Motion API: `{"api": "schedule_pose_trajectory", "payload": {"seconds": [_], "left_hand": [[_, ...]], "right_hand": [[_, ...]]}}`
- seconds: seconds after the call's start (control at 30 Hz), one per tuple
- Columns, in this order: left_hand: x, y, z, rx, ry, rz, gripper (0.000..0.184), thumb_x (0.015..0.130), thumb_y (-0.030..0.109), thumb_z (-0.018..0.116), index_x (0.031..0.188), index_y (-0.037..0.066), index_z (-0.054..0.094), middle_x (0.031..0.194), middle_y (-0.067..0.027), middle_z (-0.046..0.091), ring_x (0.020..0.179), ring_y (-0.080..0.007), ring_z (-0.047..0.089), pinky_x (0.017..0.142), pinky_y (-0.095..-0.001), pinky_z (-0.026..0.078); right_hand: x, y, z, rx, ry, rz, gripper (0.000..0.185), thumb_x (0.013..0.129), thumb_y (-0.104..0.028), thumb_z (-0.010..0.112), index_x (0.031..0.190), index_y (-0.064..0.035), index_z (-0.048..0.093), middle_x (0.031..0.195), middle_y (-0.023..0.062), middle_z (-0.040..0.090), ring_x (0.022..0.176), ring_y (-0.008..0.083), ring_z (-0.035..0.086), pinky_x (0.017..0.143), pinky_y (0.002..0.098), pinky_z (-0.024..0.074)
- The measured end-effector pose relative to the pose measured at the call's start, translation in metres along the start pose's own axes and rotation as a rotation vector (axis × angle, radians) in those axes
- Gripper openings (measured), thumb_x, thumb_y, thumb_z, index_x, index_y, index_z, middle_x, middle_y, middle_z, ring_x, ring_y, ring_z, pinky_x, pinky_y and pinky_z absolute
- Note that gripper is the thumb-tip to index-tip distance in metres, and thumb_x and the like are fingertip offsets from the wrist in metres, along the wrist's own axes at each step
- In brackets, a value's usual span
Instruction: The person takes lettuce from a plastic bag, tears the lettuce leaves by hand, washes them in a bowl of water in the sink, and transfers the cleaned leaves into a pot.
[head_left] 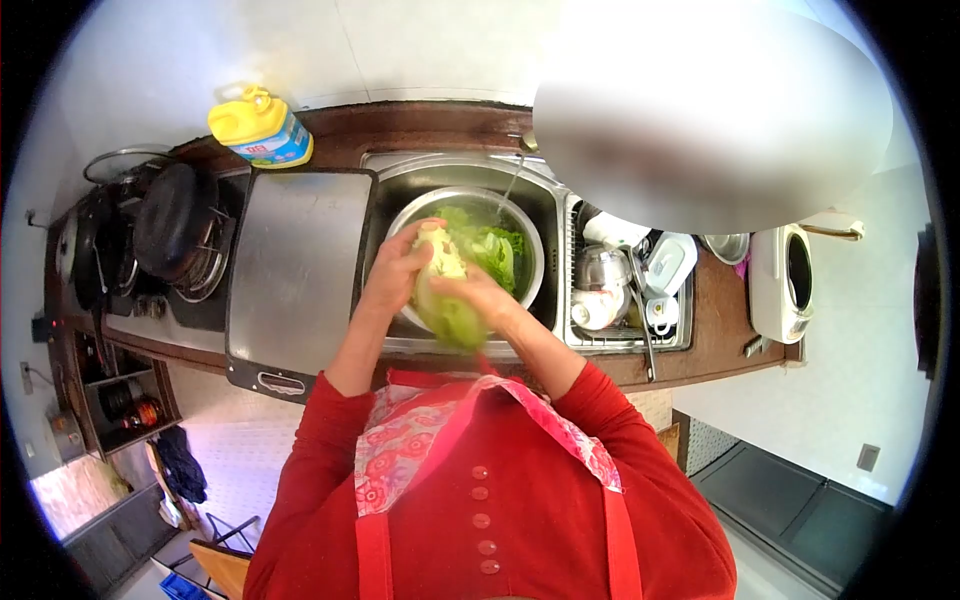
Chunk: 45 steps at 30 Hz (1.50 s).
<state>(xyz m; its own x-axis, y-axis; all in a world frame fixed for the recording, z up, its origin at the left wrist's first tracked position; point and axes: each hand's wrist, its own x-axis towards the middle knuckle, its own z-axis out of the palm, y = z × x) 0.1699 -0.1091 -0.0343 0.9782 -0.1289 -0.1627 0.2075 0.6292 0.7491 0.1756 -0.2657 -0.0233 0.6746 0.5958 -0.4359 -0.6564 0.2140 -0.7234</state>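
Observation:
My left hand (397, 266) grips the left side of a head of lettuce (443, 252), its pale cut base turned up and its green leaves hanging toward me, blurred. From the right, my right hand (476, 298) holds the same lettuce, fingers closed against it. Both hands are over the near-left rim of a round metal basin (537, 245) standing in the sink (397, 178). Loose green leaves (497, 255) lie in the basin. A thin stream of water (511, 185) falls from the faucet (528, 143) into it.
Left of the sink lies a metal-faced board (300, 240), with a yellow jug (262, 130) behind it. A dark wok (175, 222) sits on the stove farther left. To the right are a dish rack (607, 275) with dishes and a white appliance (783, 285). A blurred patch hides the upper right.

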Motion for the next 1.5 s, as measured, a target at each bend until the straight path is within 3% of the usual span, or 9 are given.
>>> {"api": "schedule_pose_trajectory", "payload": {"seconds": [0.17, 0.47, 0.53, 0.63, 0.8, 1.1, 1.2, 1.37, 1.5], "left_hand": [[-0.004, -0.004, -0.008, 0.182, 0.058, -0.046, 0.033, 0.086, 0.015, 0.058, 0.115, 0.000, 0.053, 0.102, -0.0060, 0.059, 0.088, -0.0135, 0.058, 0.080, -0.0271, 0.046], [-0.026, -0.028, 0.000, 0.006, 0.172, -0.229, 0.029, 0.089, 0.022, 0.054, 0.103, -0.004, 0.056, 0.088, -0.0088, 0.061, 0.077, -0.0172, 0.059, 0.072, -0.0307, 0.048], [-0.032, -0.034, 0.004, -0.025, 0.171, -0.297, 0.029, 0.089, 0.023, 0.053, 0.102, -0.004, 0.056, 0.086, -0.0091, 0.061, 0.077, -0.0184, 0.059, 0.071, -0.0311, 0.048], [-0.034, -0.046, -0.003, -0.118, 0.108, -0.426, 0.027, 0.088, 0.022, 0.055, 0.099, -0.003, 0.056, 0.089, -0.0116, 0.062, 0.077, -0.0211, 0.060, 0.071, -0.0323, 0.048], [-0.034, -0.079, 0.025, 0.025, 0.010, -0.508, 0.028, 0.089, 0.024, 0.055, 0.102, -0.002, 0.056, 0.088, -0.0078, 0.060, 0.077, -0.0160, 0.058, 0.068, -0.0285, 0.046], [-0.103, -0.171, 0.145, 0.383, -0.446, -0.849, 0.027, 0.089, 0.017, 0.053, 0.110, -0.001, 0.053, 0.089, -0.0087, 0.061, 0.079, -0.0154, 0.059, 0.062, -0.0256, 0.046], [-0.112, -0.253, 0.163, 0.365, -0.518, -0.909, 0.034, 0.089, 0.024, 0.055, 0.111, -0.001, 0.051, 0.088, -0.0061, 0.059, 0.077, -0.0139, 0.058, 0.063, -0.0252, 0.046], [-0.111, -0.350, 0.175, 1.150, -0.375, -0.672, 0.048, 0.087, 0.027, 0.059, 0.121, -0.004, 0.047, 0.089, -0.0059, 0.059, 0.074, -0.0134, 0.058, 0.063, -0.0254, 0.050], [-0.129, -0.315, 0.144, 0.908, -0.570, -0.711, 0.037, 0.085, 0.023, 0.059, 0.113, -0.001, 0.056, 0.090, -0.0060, 0.061, 0.073, -0.0108, 0.057, 0.057, -0.0232, 0.047]], "right_hand": [[0.005, -0.001, -0.012, -0.265, -0.034, 0.237, 0.029, 0.074, -0.019, 0.072, 0.095, -0.0014, 0.062, 0.079, 0.0056, 0.063, 0.067, 0.0133, 0.058, 0.061, 0.0288, 0.0484], [-0.039, 0.032, 0.005, -0.681, 0.112, -0.293, 0.020, 0.075, -0.014, 0.065, 0.092, -0.0035, 0.062, 0.072, 0.0079, 0.063, 0.067, 0.0149, 0.059, 0.064, 0.0313, 0.0464], [-0.055, 0.040, 0.008, -0.948, 0.254, -0.382, 0.018, 0.070, -0.012, 0.064, 0.086, -0.0051, 0.059, 0.076, 0.0154, 0.062, 0.073, 0.0332, 0.061, 0.065, 0.0396, 0.0473], [-0.078, 0.058, 0.005, -1.356, 0.148, -0.631, 0.032, 0.055, -0.009, 0.063, 0.085, -0.0075, 0.054, 0.079, 0.0131, 0.058, 0.076, 0.0369, 0.056, 0.066, 0.0449, 0.0455], [-0.136, 0.118, 0.010, -1.079, 0.226, -0.539, 0.038, 0.055, -0.008, 0.065, 0.090, -0.0055, 0.053, 0.083, 0.0144, 0.058, 0.081, 0.0358, 0.057, 0.067, 0.0445, 0.0452], [-0.310, 0.190, -0.059, -0.069, 1.152, -0.349, 0.024, 0.079, -0.023, 0.067, 0.095, -0.0062, 0.061, 0.078, 0.0030, 0.062, 0.069, 0.0117, 0.057, 0.062, 0.0281, 0.0474], [-0.367, 0.222, -0.096, 0.047, 1.353, -0.287, 0.023, 0.079, -0.021, 0.066, 0.095, -0.0051, 0.061, 0.078, 0.0039, 0.062, 0.067, 0.0118, 0.057, 0.060, 0.0283, 0.0481], [-0.435, 0.243, -0.146, 0.103, 1.533, -0.167, 0.018, 0.079, -0.012, 0.068, 0.092, -0.0027, 0.059, 0.074, 0.0048, 0.061, 0.059, 0.0139, 0.058, 0.053, 0.0284, 0.0488], [-0.450, 0.249, -0.180, 0.020, 1.413, -0.132, 0.017, 0.079, -0.012, 0.067, 0.089, -0.0014, 0.058, 0.071, 0.0061, 0.060, 0.056, 0.0147, 0.057, 0.049, 0.0294, 0.0480]]}}
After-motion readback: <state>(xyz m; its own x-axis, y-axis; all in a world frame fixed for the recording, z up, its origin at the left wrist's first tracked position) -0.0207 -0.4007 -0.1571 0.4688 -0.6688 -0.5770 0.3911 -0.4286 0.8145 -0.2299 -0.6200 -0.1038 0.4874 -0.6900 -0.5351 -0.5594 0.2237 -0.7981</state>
